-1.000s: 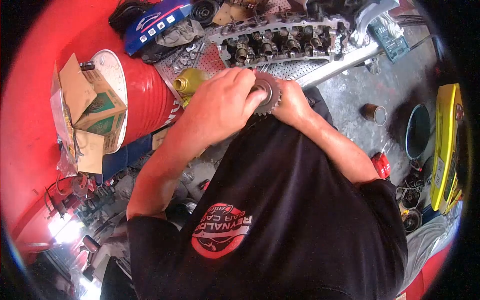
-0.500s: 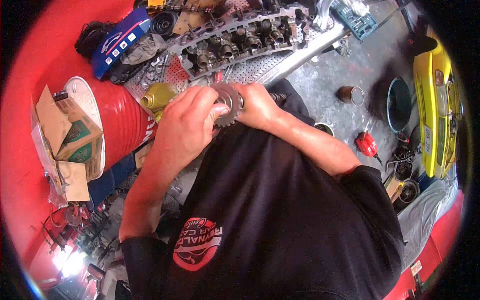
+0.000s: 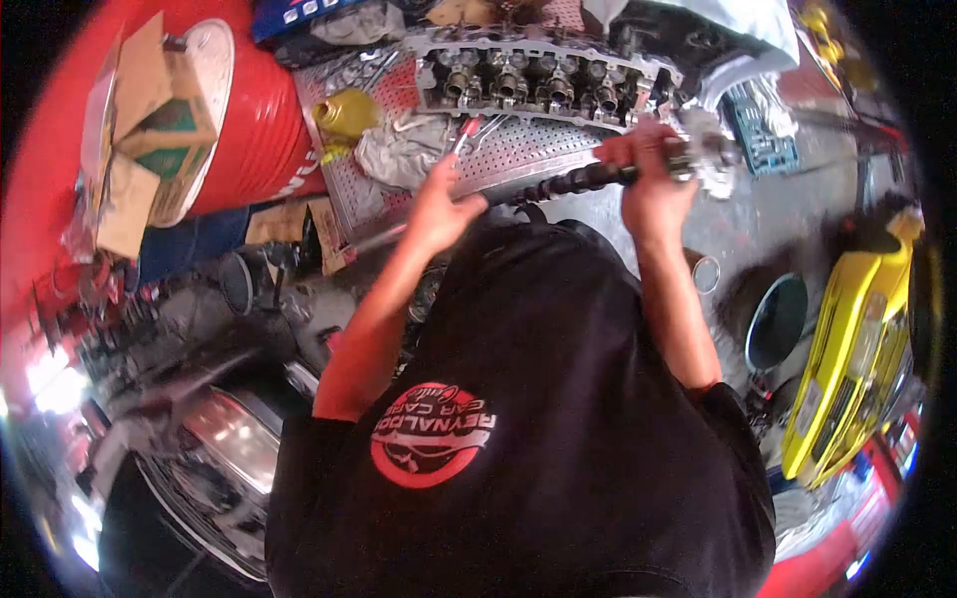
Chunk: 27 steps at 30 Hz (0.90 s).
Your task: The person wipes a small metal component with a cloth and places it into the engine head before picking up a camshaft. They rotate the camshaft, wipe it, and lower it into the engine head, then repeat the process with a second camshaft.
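My right hand [image 3: 656, 194] is wrapped around a camshaft [image 3: 573, 183], near the end with a toothed gear [image 3: 710, 154], which is smeared by motion. The shaft lies crosswise in front of the black shirt, its dark lobes pointing left. My left hand [image 3: 437, 214] is off the shaft, thumb stretched out and fingers apart from it. Its fingertips are right by a red handle [image 3: 467, 130] on the perforated metal tabletop [image 3: 528, 145]. Beyond both hands, a cylinder head [image 3: 538, 85] rests on that table, its valve gear facing up.
A crumpled cloth [image 3: 404, 149] and a yellow bottle [image 3: 346, 113] are left of my left hand. Further left stands a red drum [image 3: 264, 120] with an opened cardboard box [image 3: 155, 149]. At right are a teal tool case [image 3: 763, 130], a round black tub [image 3: 778, 321] and a yellow car bumper [image 3: 832, 349].
My left hand has let go of the gear and moved toward the red handle. My right hand has swung the camshaft round, so the gear end is now at the right. The view has shifted.
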Each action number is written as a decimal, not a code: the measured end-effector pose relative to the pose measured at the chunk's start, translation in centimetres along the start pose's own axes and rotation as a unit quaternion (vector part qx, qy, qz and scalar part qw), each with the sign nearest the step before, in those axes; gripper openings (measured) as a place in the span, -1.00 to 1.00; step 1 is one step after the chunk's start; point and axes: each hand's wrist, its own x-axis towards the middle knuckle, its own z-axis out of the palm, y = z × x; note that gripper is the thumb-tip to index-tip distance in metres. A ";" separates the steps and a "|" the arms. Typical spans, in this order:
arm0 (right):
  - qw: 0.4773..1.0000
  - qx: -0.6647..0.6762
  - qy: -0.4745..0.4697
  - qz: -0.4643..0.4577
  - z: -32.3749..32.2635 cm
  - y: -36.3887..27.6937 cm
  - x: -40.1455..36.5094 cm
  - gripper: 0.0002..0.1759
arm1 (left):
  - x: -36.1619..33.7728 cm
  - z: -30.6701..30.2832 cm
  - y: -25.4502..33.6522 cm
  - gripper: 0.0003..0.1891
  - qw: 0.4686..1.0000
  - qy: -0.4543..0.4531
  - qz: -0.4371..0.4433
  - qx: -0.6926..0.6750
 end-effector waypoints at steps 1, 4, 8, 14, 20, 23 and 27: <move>0.994 0.103 0.009 0.022 -0.9 -0.3 0.6 -0.75 | -1.0 1.7 -0.6 -0.16 0.994 0.011 0.050 0.099; 0.949 0.289 0.035 0.124 -4.5 -0.9 2.7 -0.63 | -2.8 4.9 -0.1 -0.13 0.996 0.005 0.074 0.058; 0.923 0.336 0.040 0.182 -8.7 1.3 4.8 -0.59 | -3.7 4.1 1.3 -0.57 0.998 -0.055 -0.028 -0.019; 0.874 0.386 0.078 0.283 -11.5 4.2 4.7 -0.58 | -6.8 1.8 4.7 -0.69 0.960 -0.054 0.074 0.263; 0.791 0.523 0.113 0.297 -10.9 3.6 3.9 -0.65 | -6.4 -6.1 12.7 -0.69 0.853 0.008 0.203 0.480; 0.752 0.597 0.102 0.262 -9.4 2.9 4.4 -0.71 | -5.2 -9.5 18.3 -0.68 0.804 0.066 0.242 0.539; 0.715 0.656 0.062 0.233 -7.2 1.8 5.5 -0.63 | -4.6 -12.3 26.0 -0.79 0.696 0.117 0.315 0.634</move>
